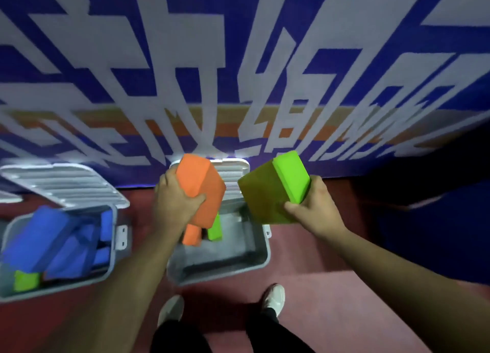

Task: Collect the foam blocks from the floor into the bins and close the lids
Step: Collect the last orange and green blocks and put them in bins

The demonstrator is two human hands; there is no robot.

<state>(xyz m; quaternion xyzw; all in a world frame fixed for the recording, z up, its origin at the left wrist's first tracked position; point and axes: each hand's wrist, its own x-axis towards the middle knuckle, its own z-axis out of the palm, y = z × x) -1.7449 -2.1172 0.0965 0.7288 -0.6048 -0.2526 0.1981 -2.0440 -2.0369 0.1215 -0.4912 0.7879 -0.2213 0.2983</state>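
My left hand [176,201] grips an orange block [200,182] and my right hand [316,206] grips a green block [273,190], both held above the open grey bin [254,259] at my feet

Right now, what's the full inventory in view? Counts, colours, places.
bins: two, grey, on the floor; left bin, middle bin
lids: two, white ribbed, open behind each bin
orange blocks: two, orange; one held over the middle bin, one inside it
green blocks: three, green; one held at right, one in the middle bin, one in the left bin
blue blocks: several, blue, left bin; count blurred
banner: one, blue and white, behind the bins
floor: red
shoes: two, white, bottom
hands: left hand grips orange; right hand grips green
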